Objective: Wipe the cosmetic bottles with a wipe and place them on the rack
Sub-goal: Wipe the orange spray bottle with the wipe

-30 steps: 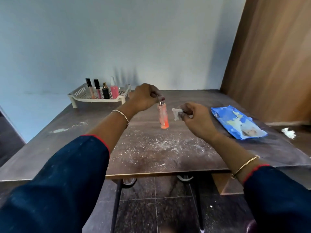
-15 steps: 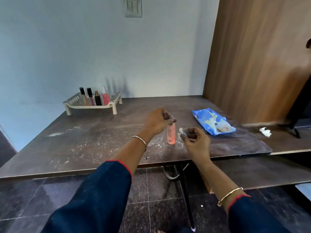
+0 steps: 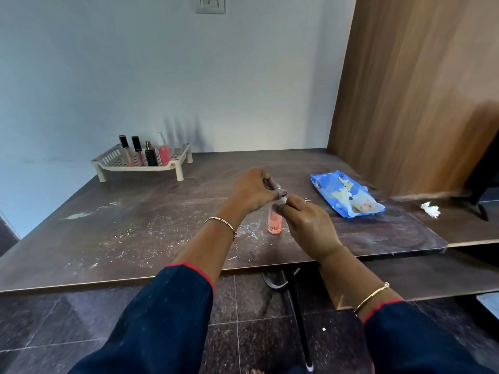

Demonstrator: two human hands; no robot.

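An orange-pink cosmetic bottle (image 3: 275,225) stands upright on the dusty brown table (image 3: 135,225). My left hand (image 3: 252,191) pinches its top from above. My right hand (image 3: 305,225) presses a small white wipe (image 3: 280,201) against the bottle's upper part and hides that side. The cream perforated rack (image 3: 118,164) sits at the table's far left corner. On the rack stand several bottles: two tall tubes with black caps (image 3: 131,151), a small black bottle (image 3: 151,155) and a pink pump bottle (image 3: 163,152).
A blue wipes packet (image 3: 345,195) lies right of my hands. A crumpled used wipe (image 3: 430,209) lies further right on a lower surface. A wooden panel (image 3: 418,90) rises at the back right. White dust streaks the table near the bottle.
The bottle went from hanging in the air to standing on the table. My right hand has closed in with the wipe onto the bottle. The view has pulled back from the table.
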